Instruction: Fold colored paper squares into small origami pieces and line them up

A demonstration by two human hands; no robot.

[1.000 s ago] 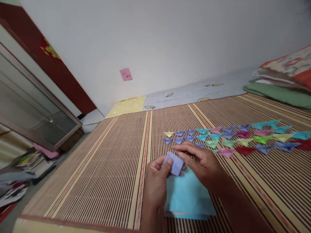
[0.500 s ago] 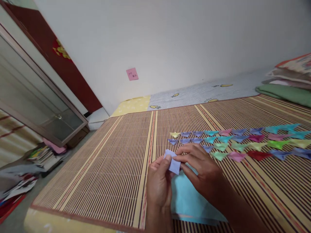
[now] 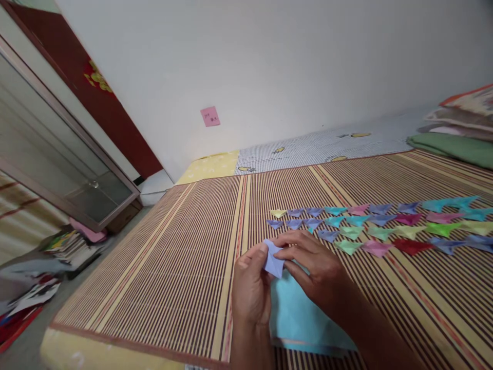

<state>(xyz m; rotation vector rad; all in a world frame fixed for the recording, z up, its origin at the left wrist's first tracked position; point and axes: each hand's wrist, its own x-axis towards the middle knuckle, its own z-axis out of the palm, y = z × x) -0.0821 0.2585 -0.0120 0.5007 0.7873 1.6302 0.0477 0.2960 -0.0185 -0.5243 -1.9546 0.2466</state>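
Observation:
A small folded piece of lavender origami paper (image 3: 273, 263) is held up between both hands. My left hand (image 3: 252, 277) pinches its left edge, thumb on top. From the right, my right hand (image 3: 308, 257) grips the opposite edge with thumb and fingertips; its fingers hide part of that side. Below the hands lies a light blue paper sheet (image 3: 304, 318), partly covered by my right hand and forearm. Past my right hand, rows of small folded paper shapes (image 3: 380, 233) in blue, green, pink, red and yellow lie on the striped mat.
The striped bamboo mat (image 3: 173, 257) covers a bed against a white wall that bears a pink note (image 3: 210, 116). Folded bedding (image 3: 454, 149) is stacked at the far right. To the left stand a glass-fronted cabinet door (image 3: 92, 180) and a pile of books (image 3: 71, 249).
The lavender paper has turned slightly in my fingers, and its crease lines show more. My right fingers have shifted a little along its edge. The rows of shapes lie as before.

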